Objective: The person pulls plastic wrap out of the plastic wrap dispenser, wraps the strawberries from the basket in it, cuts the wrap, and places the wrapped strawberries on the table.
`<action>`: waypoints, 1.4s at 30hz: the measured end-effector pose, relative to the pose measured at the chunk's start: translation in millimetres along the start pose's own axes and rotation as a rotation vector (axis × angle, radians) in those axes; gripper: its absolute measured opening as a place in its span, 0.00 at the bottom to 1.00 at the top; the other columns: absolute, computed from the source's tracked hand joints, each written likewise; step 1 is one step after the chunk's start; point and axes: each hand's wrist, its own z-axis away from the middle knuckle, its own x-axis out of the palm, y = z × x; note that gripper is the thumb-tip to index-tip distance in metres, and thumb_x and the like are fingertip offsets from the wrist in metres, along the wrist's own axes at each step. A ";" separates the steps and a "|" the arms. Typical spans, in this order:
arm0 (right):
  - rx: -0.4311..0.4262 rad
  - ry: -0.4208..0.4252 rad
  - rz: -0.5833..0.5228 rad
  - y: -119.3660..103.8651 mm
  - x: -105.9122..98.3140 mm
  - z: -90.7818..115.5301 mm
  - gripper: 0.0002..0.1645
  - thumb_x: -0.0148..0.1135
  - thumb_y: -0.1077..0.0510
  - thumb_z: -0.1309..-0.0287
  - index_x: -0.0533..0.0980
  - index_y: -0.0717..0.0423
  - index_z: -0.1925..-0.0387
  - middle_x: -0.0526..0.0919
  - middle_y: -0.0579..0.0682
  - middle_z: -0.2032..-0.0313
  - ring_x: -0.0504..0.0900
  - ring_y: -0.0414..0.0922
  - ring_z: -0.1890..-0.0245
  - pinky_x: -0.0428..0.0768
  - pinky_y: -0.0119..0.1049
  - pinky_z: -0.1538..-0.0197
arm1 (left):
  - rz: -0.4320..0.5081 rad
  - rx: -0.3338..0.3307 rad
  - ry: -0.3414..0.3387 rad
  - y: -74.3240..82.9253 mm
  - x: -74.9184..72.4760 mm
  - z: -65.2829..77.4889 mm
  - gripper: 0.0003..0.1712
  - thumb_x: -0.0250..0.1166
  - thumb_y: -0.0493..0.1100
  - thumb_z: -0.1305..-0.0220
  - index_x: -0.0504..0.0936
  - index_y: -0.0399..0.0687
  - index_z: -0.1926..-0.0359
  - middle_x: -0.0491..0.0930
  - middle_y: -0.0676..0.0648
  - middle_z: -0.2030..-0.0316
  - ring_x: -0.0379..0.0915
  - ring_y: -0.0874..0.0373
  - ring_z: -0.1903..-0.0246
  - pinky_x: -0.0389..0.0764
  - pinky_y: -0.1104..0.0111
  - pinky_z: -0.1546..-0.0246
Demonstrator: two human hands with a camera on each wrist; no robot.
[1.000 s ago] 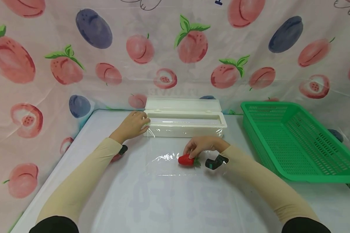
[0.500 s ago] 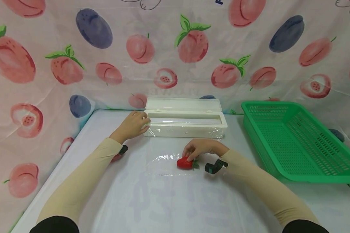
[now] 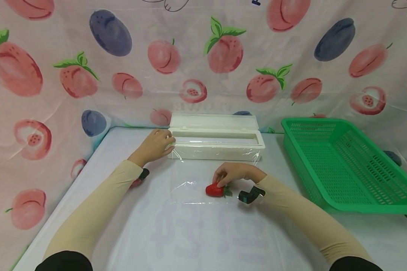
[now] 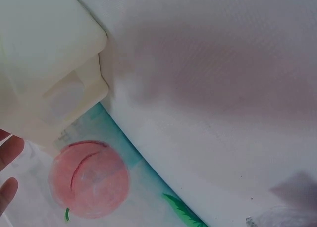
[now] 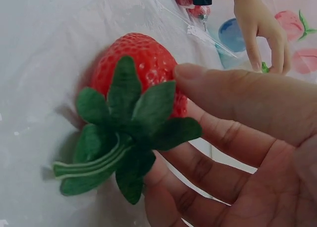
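My right hand [image 3: 235, 172] pinches a red strawberry [image 3: 213, 190] with a green leafy cap between thumb and fingers. The right wrist view shows the strawberry [image 5: 136, 63] close up, stem end toward the camera, over clear cling film [image 5: 29, 118]. In the head view the cling film [image 3: 186, 192] lies on the table and runs up to a long white dispenser box [image 3: 217, 152], whose lid [image 3: 213, 121] is raised. My left hand [image 3: 154, 145] grips the box's left end, thumb in front. The left wrist view catches only its fingertips [image 4: 11, 150] beside the box [image 4: 44, 53].
A green slotted basket [image 3: 359, 165] stands at the right side of the table. Something red [image 3: 135, 183] shows partly behind the left wrist. A fruit-print sheet [image 3: 224, 90] hangs behind the white table [image 3: 190, 237].
My right hand, with the strawberry, has shifted slightly down and left over the film, mostly in the first half second. The left hand stays at the box.
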 end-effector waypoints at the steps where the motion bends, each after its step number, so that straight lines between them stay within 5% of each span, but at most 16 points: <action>1: -0.001 -0.003 -0.001 0.6 -0.3 0.0 0.10 0.61 0.63 0.44 0.80 0.59 0.59 0.83 0.50 0.63 0.77 0.40 0.64 0.79 0.30 0.58 | 0.000 0.001 0.000 0.0 -0.2 -0.2 0.09 0.65 0.45 0.43 0.80 0.45 0.64 0.78 0.42 0.64 0.76 0.44 0.59 0.72 0.52 0.49; 23: 0.034 0.049 0.048 5.8 -4.6 4.4 0.11 0.62 0.60 0.44 0.81 0.57 0.58 0.82 0.50 0.62 0.75 0.41 0.65 0.78 0.29 0.63 | 0.023 -0.010 -0.015 -1.0 -0.3 -0.3 0.09 0.65 0.44 0.42 0.80 0.44 0.64 0.78 0.42 0.63 0.76 0.44 0.60 0.72 0.53 0.50; 32: 0.042 0.066 0.057 7.4 -9.4 9.2 0.14 0.61 0.58 0.43 0.80 0.55 0.54 0.82 0.51 0.58 0.77 0.42 0.60 0.80 0.33 0.58 | 0.038 -0.075 -0.111 -0.4 -6.1 -2.0 0.17 0.61 0.48 0.38 0.78 0.43 0.53 0.78 0.41 0.59 0.75 0.43 0.53 0.69 0.52 0.45; 37: -0.029 0.126 0.057 8.3 -15.8 26.8 0.16 0.61 0.57 0.42 0.78 0.57 0.52 0.82 0.52 0.56 0.79 0.43 0.58 0.81 0.38 0.55 | 0.013 -0.084 -0.031 10.9 -17.5 -1.6 0.21 0.61 0.48 0.39 0.76 0.43 0.48 0.77 0.40 0.58 0.75 0.43 0.55 0.69 0.52 0.45; 42: -0.158 0.245 0.044 12.1 -13.4 51.7 0.17 0.61 0.60 0.43 0.76 0.63 0.52 0.82 0.58 0.55 0.80 0.46 0.56 0.80 0.39 0.53 | -0.066 0.020 0.094 42.1 -32.2 2.7 0.19 0.65 0.47 0.44 0.77 0.43 0.53 0.78 0.41 0.58 0.75 0.45 0.56 0.70 0.52 0.46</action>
